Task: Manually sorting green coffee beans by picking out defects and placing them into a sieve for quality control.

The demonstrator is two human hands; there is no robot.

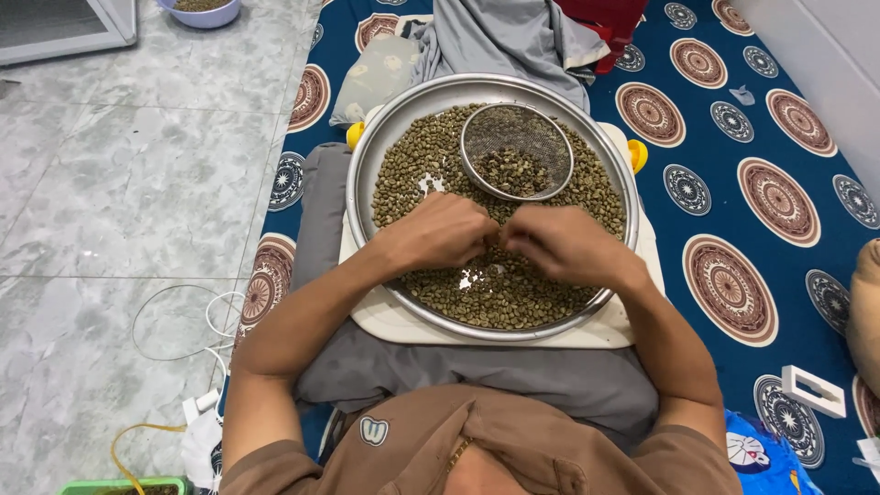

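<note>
A wide round metal tray [359, 174] rests on a white board [385, 321] across my lap, filled with several greenish-brown beans [412, 160]. A small wire-mesh sieve [516, 151] with a few darker beans lies on the beans at the far side. My left hand [438, 232] and my right hand [561, 244] hover over the middle of the tray, fingertips meeting, fingers curled down onto the beans. Whether either hand pinches a bean is hidden by the knuckles.
I sit on a blue mat [733, 211] with round patterns. Grey cloth [513, 37] and a plastic bag [376, 78] lie beyond the tray. A tiled floor [137, 183] with white cables [211, 316] is at left. A bowl [200, 11] stands far left.
</note>
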